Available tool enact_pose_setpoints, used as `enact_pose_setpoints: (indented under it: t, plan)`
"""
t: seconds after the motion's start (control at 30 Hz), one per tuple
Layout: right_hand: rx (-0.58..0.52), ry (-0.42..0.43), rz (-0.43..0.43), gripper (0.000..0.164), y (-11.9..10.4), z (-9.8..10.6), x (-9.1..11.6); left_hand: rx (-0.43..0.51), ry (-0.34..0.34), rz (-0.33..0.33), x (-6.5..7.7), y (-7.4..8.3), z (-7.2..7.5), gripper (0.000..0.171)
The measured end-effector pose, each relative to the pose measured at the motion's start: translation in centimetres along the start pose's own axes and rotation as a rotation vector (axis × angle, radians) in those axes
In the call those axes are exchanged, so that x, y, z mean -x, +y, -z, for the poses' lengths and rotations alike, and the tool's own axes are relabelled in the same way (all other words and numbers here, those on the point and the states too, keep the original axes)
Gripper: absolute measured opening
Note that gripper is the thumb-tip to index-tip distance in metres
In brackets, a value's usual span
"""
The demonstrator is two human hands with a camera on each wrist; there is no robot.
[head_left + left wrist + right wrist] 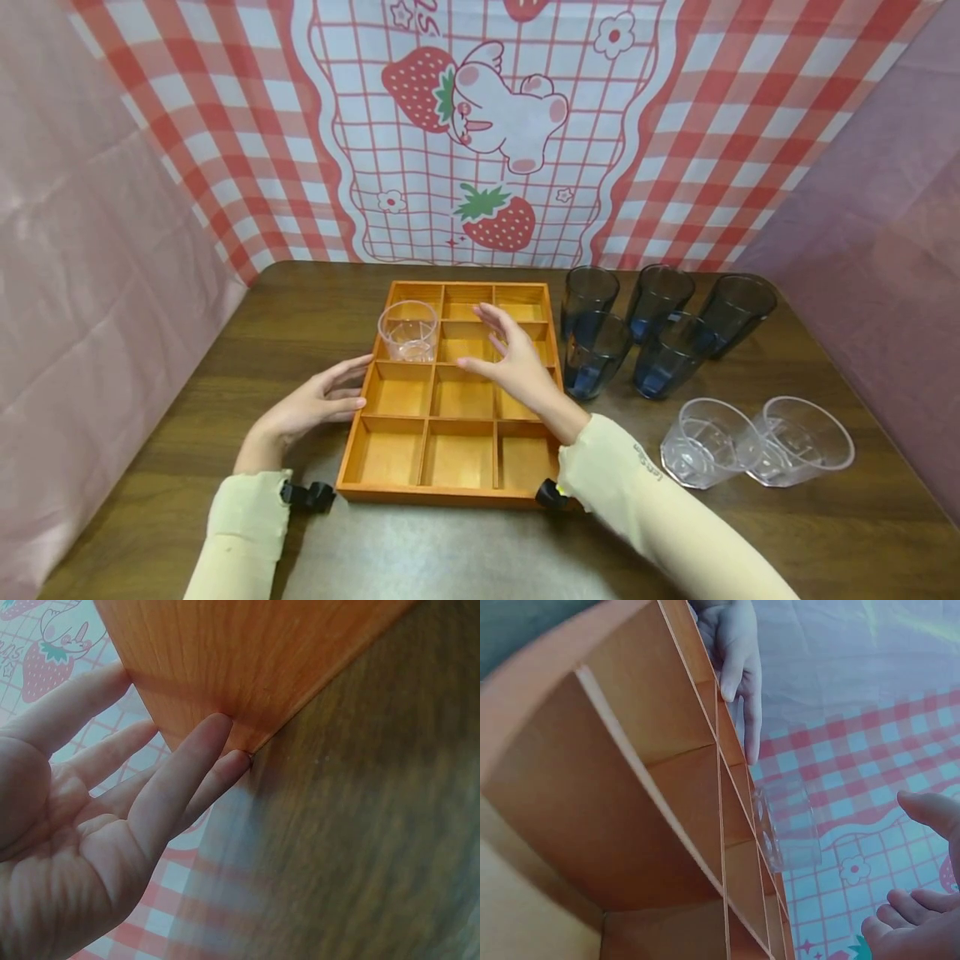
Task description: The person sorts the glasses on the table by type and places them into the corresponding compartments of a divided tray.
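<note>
Box: a shallow, orange-brown wooden tray [442, 499] divided into three columns and four rows, lying on the dark brown wood-grain surface [210, 367].
Cup in box: a clear, colourless faceted tumbler [409, 335], upright in the left column, second row from the back.
Left hand: the left hand [318, 404] holds nothing in its grasp; its spread fingers touch the box's left outer wall.
Right hand: the right hand [517, 362] is above the box, right of the tumbler and apart from it, thumb and fingers wide, holding nothing.
Dark glasses: five tall, smoky blue see-through glasses [596, 358] right of the box, three behind two.
Other clear cups: two colourless faceted cups [705, 446] nearer the front right, overlapping in the head view; whether they touch, I cannot tell.
Backdrop: a red-and-white checked cloth [255, 108] with strawberries, behind the surface.
</note>
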State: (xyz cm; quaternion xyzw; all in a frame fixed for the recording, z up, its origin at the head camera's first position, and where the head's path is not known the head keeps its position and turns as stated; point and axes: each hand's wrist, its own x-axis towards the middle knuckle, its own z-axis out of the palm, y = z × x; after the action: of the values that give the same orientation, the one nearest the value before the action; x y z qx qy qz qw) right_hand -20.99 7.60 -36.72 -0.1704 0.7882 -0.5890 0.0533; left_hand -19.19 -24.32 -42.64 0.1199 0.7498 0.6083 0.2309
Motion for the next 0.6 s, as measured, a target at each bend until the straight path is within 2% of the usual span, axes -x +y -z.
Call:
enact_pose_setpoints:
  t: [0.37, 0.6]
  plan:
    - [0.011, 0.040, 0.017, 0.078, 0.2, 1.7, 3.1, 0.017, -0.008, -0.014, 0.0, -0.1, 0.0, 0.069]
    - [-0.001, 0.051, 0.058, 0.077, 0.6, 3.1, 4.8, 0.006, 0.001, -0.005, -0.1, -0.3, -0.1, 0.069]
